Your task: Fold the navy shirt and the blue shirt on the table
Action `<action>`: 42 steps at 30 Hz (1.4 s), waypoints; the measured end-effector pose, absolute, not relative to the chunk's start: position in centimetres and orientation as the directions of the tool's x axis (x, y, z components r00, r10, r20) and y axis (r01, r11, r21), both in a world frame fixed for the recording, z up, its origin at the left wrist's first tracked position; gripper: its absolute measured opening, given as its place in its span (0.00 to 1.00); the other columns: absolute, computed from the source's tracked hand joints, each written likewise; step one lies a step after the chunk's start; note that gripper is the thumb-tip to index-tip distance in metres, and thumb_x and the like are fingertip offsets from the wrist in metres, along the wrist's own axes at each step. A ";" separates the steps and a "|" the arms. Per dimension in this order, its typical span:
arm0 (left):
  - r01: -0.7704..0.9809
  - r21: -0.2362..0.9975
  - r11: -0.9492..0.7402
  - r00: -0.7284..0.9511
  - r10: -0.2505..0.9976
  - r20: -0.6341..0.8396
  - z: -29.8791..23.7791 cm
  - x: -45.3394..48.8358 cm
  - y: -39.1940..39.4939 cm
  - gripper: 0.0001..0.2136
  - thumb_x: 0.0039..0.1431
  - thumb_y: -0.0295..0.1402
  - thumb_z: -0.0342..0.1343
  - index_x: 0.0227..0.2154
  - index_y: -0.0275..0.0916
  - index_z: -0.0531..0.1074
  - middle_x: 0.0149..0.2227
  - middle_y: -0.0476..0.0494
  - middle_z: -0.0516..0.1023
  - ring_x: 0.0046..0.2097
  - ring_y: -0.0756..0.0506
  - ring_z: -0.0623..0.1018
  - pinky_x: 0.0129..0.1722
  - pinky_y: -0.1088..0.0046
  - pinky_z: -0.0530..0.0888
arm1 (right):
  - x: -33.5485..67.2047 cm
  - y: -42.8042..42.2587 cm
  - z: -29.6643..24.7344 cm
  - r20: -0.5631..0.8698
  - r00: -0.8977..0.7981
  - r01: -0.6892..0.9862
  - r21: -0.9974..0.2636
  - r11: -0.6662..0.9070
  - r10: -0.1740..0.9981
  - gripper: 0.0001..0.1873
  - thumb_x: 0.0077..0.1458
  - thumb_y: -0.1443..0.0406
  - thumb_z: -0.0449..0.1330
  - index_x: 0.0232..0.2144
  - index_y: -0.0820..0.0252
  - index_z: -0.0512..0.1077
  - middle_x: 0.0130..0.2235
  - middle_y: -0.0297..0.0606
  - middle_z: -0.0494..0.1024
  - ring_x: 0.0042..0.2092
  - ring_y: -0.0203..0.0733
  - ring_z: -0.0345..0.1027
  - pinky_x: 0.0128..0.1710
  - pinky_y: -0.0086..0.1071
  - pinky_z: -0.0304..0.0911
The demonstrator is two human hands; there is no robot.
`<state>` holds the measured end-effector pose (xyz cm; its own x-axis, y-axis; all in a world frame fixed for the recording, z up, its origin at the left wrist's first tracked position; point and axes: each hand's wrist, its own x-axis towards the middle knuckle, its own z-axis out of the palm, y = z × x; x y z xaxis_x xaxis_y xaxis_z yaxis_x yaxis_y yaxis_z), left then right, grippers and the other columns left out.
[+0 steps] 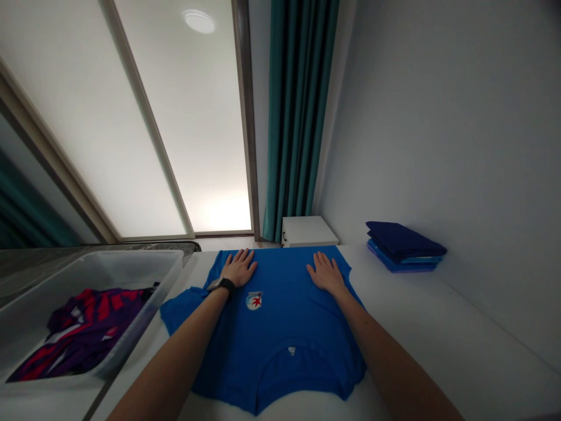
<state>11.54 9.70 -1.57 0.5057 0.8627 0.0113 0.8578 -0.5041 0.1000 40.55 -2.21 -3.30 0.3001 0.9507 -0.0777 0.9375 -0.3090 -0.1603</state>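
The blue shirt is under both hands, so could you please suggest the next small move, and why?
Perhaps slide the left hand outward to smooth the sleeve on that side: it juts out beyond the body of the blue shirt, where that hand and the right hand lie flat.

Home room, by its looks; teal curtains (pixel 298 117), frosted panels (pixel 193 117), white cabinet (pixel 309 230)

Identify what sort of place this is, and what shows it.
Probably a room in a home, though the picture can't confirm it: teal curtain beside frosted panels, small white cabinet, and a blue shirt spread on a white surface.
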 end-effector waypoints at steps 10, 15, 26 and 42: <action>0.855 0.085 -0.511 0.512 0.859 0.013 -1.4 11.5 9.6 0.29 0.67 0.49 0.31 0.67 0.42 0.50 0.69 0.44 0.48 0.69 0.40 0.46 0.65 0.50 0.47 | 40.4 -2.1 -2.2 -0.158 0.294 0.933 -0.167 -0.319 0.943 0.40 0.63 0.48 0.32 0.68 0.70 0.38 0.70 0.44 0.36 0.70 0.45 0.26 0.66 0.47 0.25; 0.858 0.085 -0.506 0.507 0.862 0.013 -1.3 11.6 9.5 0.29 0.66 0.49 0.31 0.66 0.42 0.50 0.69 0.45 0.47 0.69 0.40 0.47 0.65 0.50 0.47 | 40.7 -2.2 -1.4 -0.178 0.260 0.943 -0.166 -0.289 0.949 0.40 0.63 0.48 0.33 0.68 0.69 0.39 0.70 0.44 0.38 0.70 0.45 0.27 0.66 0.47 0.22; 0.852 0.093 -0.515 0.516 0.856 0.009 -1.9 11.5 10.2 0.30 0.66 0.50 0.30 0.67 0.42 0.49 0.69 0.45 0.45 0.69 0.40 0.46 0.65 0.49 0.46 | 41.1 -5.8 -2.6 -0.067 0.325 0.931 -0.150 -0.332 0.943 0.41 0.63 0.48 0.31 0.68 0.72 0.40 0.70 0.47 0.37 0.70 0.46 0.26 0.66 0.43 0.22; 0.862 0.078 -0.500 0.503 0.864 -0.025 -0.8 11.8 9.4 0.30 0.67 0.48 0.31 0.67 0.42 0.48 0.69 0.46 0.45 0.69 0.41 0.45 0.65 0.51 0.46 | 34.2 -8.7 -0.5 -0.086 0.148 0.954 -0.251 -0.165 0.985 0.40 0.63 0.47 0.32 0.68 0.69 0.41 0.70 0.42 0.36 0.70 0.43 0.25 0.66 0.42 0.22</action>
